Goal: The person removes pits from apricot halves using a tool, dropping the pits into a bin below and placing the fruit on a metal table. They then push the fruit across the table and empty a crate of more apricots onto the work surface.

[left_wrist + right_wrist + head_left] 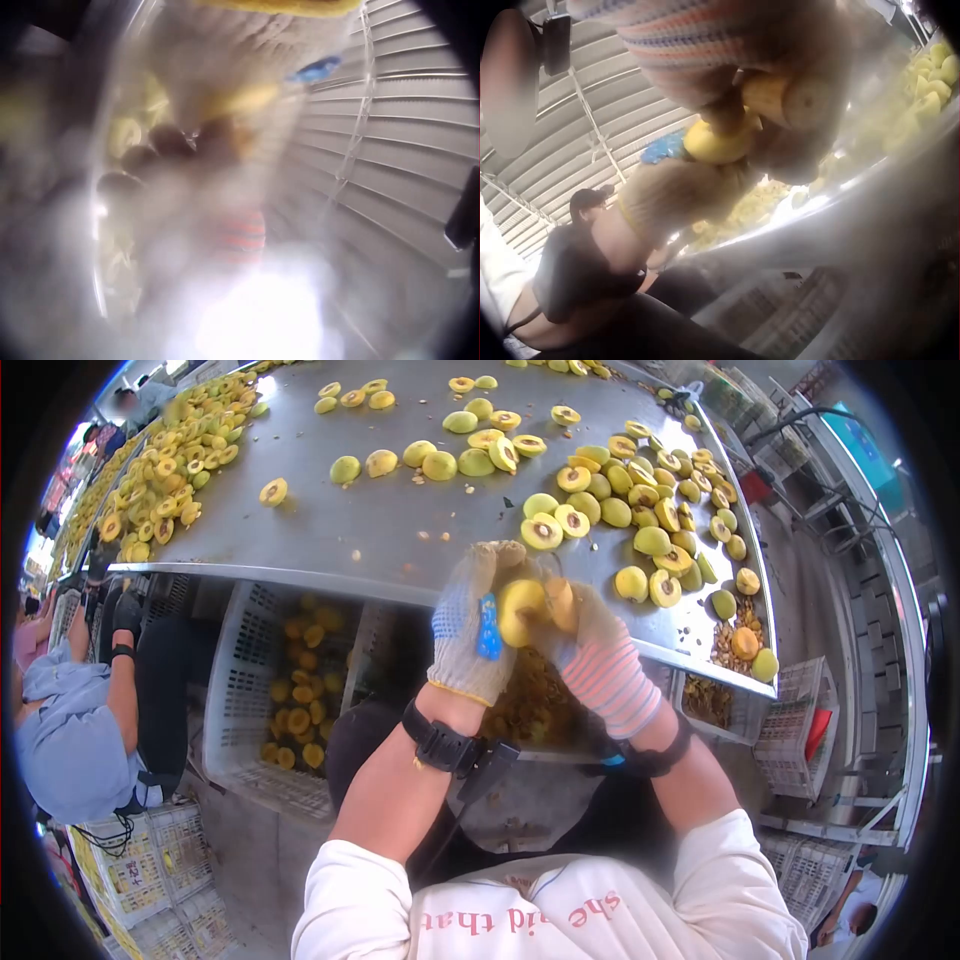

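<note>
In a white knit glove with a blue patch, my left hand holds a yellow peach half just over the table's near edge. My right hand, in a striped glove, grips a tool by its wooden handle right against the fruit. The right wrist view shows the handle's round butt poking out of the fist, close to the yellow peach half. The tool's working end is hidden by the hands and fruit. The left wrist view is hazy, with the striped glove partly showing.
Cut peaches lie on the metal table, piled at the right and far left. Below its edge, a white crate contains orange-yellow halves, and brownish scraps lie under my hands. Another person sits at the left.
</note>
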A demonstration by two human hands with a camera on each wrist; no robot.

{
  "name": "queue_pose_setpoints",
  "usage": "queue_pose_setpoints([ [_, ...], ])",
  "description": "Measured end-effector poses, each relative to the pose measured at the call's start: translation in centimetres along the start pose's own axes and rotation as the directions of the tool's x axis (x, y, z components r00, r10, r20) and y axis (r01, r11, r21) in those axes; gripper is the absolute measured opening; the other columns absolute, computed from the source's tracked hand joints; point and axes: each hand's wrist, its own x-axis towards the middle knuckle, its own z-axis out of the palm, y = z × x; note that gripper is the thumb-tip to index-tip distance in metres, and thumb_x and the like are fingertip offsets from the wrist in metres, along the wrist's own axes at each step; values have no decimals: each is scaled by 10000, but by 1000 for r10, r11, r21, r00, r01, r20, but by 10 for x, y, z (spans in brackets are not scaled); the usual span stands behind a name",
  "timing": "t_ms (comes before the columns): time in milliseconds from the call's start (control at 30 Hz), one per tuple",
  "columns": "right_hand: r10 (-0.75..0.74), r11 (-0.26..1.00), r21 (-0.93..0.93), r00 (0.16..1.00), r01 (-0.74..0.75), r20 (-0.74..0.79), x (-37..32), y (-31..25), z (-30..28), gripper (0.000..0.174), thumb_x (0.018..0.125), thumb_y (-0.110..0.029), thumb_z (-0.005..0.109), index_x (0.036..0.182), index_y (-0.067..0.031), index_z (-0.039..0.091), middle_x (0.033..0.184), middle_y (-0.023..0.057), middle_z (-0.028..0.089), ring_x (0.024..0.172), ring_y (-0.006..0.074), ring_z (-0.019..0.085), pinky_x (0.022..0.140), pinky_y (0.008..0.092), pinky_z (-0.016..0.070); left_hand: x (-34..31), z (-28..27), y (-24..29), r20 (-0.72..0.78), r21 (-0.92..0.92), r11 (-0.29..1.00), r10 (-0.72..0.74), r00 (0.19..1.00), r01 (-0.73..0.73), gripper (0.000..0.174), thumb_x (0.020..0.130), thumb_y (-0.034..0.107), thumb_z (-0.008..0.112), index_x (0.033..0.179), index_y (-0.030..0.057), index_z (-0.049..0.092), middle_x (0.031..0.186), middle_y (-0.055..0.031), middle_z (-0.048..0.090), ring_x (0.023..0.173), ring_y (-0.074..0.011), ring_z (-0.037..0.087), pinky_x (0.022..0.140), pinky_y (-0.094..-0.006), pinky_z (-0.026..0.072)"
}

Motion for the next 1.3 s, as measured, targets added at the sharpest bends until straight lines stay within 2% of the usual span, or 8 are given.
queue_pose_setpoints([
  [233, 15, 966, -258, 999, -2, 50, -43, 0, -16, 473, 843, -260, 729, 1196, -22, 521, 910, 187, 680, 802, 393, 671, 659, 426, 540, 13, 4, -23, -16, -326, 912, -267, 963, 248, 383, 1014, 389, 499, 1109, 31, 600, 928, -123, 653, 856, -302, 651, 804, -450, 571],
  [667, 368, 842, -506, 886, -188, 282, -40, 12, -22, 341, 814, -177, 648, 1087, -9, 530, 813, 185, 683, 787, 382, 683, 640, 445, 542, 11, 13, -35, -220, -3, 969, -243, 945, 248, 429, 994, 407, 530, 1028, -12, 619, 814, -153, 649, 773, -313, 660, 687, -432, 583],
  [867, 366, 853, -480, 889, -202, 276, -42, 12, -16, 300, 835, -158, 652, 1073, -26, 527, 832, 182, 686, 812, 388, 680, 662, 411, 545, 5, 11, -19, -103, 255, 909, -314, 944, 330, 382, 997, 359, 542, 1039, -10, 630, 896, -150, 675, 794, -292, 671, 722, -402, 573],
  [967, 307, 942, -190, 939, -277, 153, -41, 42, -3, 335, 842, -201, 695, 1079, -32, 529, 830, 171, 684, 812, 371, 683, 699, 401, 545, -5, 18, -31, 80, 355, 933, 30, 996, -57, 362, 1013, 327, 519, 1095, -6, 632, 966, -150, 682, 835, -292, 681, 761, -371, 567],
  [1000, 115, 993, 24, 988, -118, 99, -37, 50, 6, 384, 846, -218, 712, 1121, -23, 527, 808, 154, 671, 710, 319, 686, 624, 387, 555, -5, 10, -35, 217, 537, 816, 112, 970, -214, 341, 1020, 307, 509, 1120, 5, 632, 1010, -138, 681, 863, -276, 682, 783, -362, 562],
  [1033, 274, 948, 104, 938, -300, 212, -42, 51, 6, 390, 848, -210, 706, 1137, -19, 525, 793, 141, 659, 656, 299, 671, 572, 376, 547, -4, 2, -38, 347, 658, 648, 191, 918, -383, 323, 1027, 286, 500, 1144, 15, 633, 1054, -126, 679, 890, -261, 682, 805, -353, 557],
  [1133, 525, 673, 214, 661, -708, 536, -30, 2, -16, 390, 863, -160, 668, 1190, -15, 515, 731, 81, 608, 421, 204, 567, 339, 314, 462, -5, -2, -23, 288, 725, 636, 69, 955, -264, 282, 1016, 245, 518, 1135, 16, 634, 1030, -115, 688, 906, -240, 684, 805, -344, 556],
  [1300, 422, 417, 435, 594, -798, 685, -32, -1, -27, 340, 847, -151, 697, 1117, -42, 521, 671, 38, 556, 380, 127, 496, 322, 288, 432, -6, -1, -20, 42, 463, 886, -18, 999, -3, 274, 1008, 219, 532, 1140, -2, 626, 996, -115, 692, 921, -216, 688, 801, -345, 566],
])
